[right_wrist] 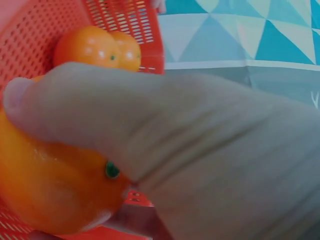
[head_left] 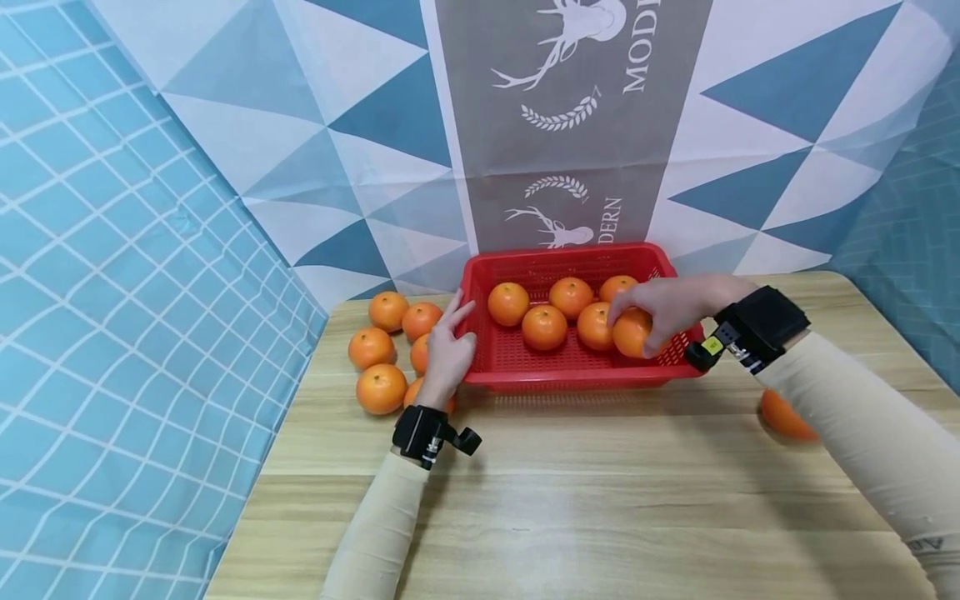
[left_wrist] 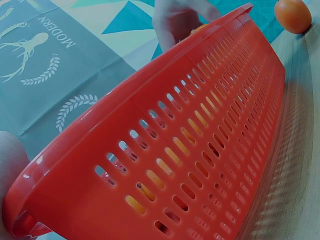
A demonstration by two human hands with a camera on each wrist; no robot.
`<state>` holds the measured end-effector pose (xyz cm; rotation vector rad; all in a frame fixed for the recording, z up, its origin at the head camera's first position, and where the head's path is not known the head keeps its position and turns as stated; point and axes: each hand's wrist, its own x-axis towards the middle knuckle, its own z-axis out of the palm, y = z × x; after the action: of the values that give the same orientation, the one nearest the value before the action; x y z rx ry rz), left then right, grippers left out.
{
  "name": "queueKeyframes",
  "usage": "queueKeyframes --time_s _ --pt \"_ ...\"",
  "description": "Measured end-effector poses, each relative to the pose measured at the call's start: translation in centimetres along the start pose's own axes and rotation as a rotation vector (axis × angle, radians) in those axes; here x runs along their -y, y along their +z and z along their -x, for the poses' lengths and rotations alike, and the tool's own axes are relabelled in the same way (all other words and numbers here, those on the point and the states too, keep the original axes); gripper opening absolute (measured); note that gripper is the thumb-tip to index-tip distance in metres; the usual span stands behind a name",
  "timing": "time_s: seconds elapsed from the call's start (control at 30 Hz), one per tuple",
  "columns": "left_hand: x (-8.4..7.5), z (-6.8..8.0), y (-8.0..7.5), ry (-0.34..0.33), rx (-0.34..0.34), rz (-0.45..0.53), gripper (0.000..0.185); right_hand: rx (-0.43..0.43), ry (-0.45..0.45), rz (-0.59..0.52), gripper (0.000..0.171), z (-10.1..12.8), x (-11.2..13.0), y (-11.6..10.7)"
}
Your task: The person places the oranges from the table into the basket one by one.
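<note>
A red slotted basket (head_left: 570, 379) stands on the wooden table (head_left: 600, 500) with several oranges inside. My right hand (head_left: 663, 312) grips an orange (head_left: 632, 332) at the basket's right side, just above its floor; the right wrist view shows that orange (right_wrist: 50, 185) under my thumb. My left hand (head_left: 448, 350) rests with straight fingers against the basket's left wall. In the left wrist view the basket wall (left_wrist: 200, 145) fills the picture. Several oranges (head_left: 381, 388) lie on the table left of the basket.
One more orange (head_left: 783, 415) lies on the table behind my right forearm; the left wrist view shows that orange (left_wrist: 292, 14) beyond the basket. A patterned blue and white cloth (head_left: 525, 125) hangs behind the table. The table's left edge drops off beside blue grid fabric (head_left: 112, 333).
</note>
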<state>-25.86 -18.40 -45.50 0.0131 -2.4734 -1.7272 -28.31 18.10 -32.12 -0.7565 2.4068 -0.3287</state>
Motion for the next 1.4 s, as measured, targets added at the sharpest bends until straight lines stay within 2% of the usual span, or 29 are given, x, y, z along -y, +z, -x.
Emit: queueKeyframes --time_s 0.17,0.3,0.43,0.7,0.93,1.17,1.4 --pt "3.5 -2.1 0.1 0.001 0.01 0.03 0.066 0.019 0.007 -0.007 0.062 -0.4 0.0 0.6" --pt "4.6 -2.9 0.1 -0.004 0.024 0.054 0.067 0.033 0.039 -0.014 0.059 -0.6 0.0 1.1" --pt "4.9 -3.1 0.1 -0.006 0.021 0.068 0.067 0.045 0.058 -0.012 0.058 -0.9 -0.1 1.4" --pt "4.7 -2.8 0.0 -0.008 0.022 0.059 0.067 0.063 -0.008 0.061 0.055 -2.0 -0.4 2.1" --pt "4.7 -3.1 0.1 -0.001 0.013 0.041 0.066 0.068 -0.058 0.073 0.052 -2.6 -0.9 2.4" --pt "5.3 -3.6 0.1 0.034 0.0 0.031 0.068 0.061 -0.113 0.096 0.053 -2.8 -1.1 2.7" --pt "5.5 -3.7 0.2 0.032 0.002 0.032 0.068 0.052 -0.095 0.118 0.057 -2.9 -1.1 3.0"
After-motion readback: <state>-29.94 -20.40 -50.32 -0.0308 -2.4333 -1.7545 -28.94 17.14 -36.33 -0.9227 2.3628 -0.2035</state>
